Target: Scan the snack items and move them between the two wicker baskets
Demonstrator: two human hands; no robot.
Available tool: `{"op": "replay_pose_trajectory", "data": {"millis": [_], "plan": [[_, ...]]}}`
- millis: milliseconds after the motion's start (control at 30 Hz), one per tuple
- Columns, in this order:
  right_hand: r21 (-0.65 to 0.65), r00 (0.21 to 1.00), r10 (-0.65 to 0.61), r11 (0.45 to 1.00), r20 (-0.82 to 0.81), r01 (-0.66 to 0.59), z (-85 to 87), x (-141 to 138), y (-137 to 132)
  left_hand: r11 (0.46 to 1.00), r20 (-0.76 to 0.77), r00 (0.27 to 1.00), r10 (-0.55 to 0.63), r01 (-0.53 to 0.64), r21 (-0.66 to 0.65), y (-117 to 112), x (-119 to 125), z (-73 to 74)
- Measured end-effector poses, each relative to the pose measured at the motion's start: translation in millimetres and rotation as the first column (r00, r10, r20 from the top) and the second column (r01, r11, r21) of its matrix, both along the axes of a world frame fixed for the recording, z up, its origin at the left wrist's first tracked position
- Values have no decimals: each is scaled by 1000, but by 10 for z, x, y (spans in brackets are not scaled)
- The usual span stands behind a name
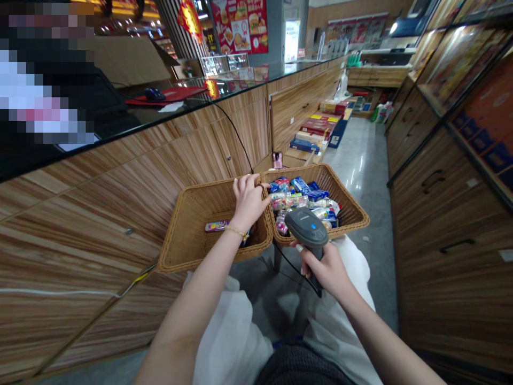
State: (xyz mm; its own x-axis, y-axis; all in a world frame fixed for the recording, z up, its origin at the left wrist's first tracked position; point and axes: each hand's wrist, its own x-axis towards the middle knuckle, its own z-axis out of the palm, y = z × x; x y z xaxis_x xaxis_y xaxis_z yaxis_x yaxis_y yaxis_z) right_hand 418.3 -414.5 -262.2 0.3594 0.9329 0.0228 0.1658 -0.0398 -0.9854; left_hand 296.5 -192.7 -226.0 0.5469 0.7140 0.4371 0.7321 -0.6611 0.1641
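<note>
My right hand (326,267) is wrapped round the handle of a dark grey barcode scanner (306,227). The scanner's head is over the near edge of the right wicker basket (350,214), which holds several small packets and tubes (288,201) in blue, clear and bright wrappers. My left hand (249,200) is above the adjoining rims of the two baskets, fingers spread and no item visible in them. Beneath it, the left wicker basket (188,214) contains a purple and yellow packet (216,226) and a blue item partly hidden by my wrist.
A wooden counter (240,123) with a dark glossy top runs along the left. Stacked boxes (320,125) lie on a low ledge beyond the baskets. Drawer cabinets (444,214) line the right. The scanner's black cable (296,269) hangs below the baskets. A phone (277,160) stands behind them.
</note>
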Motion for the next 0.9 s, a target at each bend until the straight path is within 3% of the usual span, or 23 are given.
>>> {"op": "replay_pose_trajectory", "data": {"millis": [233,400,667,767,900], "plan": [[-5,1000,4,1000,-11,-4,-37,30,23,999,-271,963,-8,19,37,347,504,-52],[-1,1000,7,1000,-29,-7,-42,37,49,996,-394,918,33,4,92,540,724,-142],[-11,1000,20,1000,-9,-20,-24,34,62,995,-236,970,-56,73,61,686,809,-234],[-5,1000,8,1000,-11,-8,-15,25,56,991,-192,975,-111,124,56,658,799,-201],[6,1000,5,1000,-14,-5,-7,10,49,989,-156,983,-94,110,102,535,695,-82]]}}
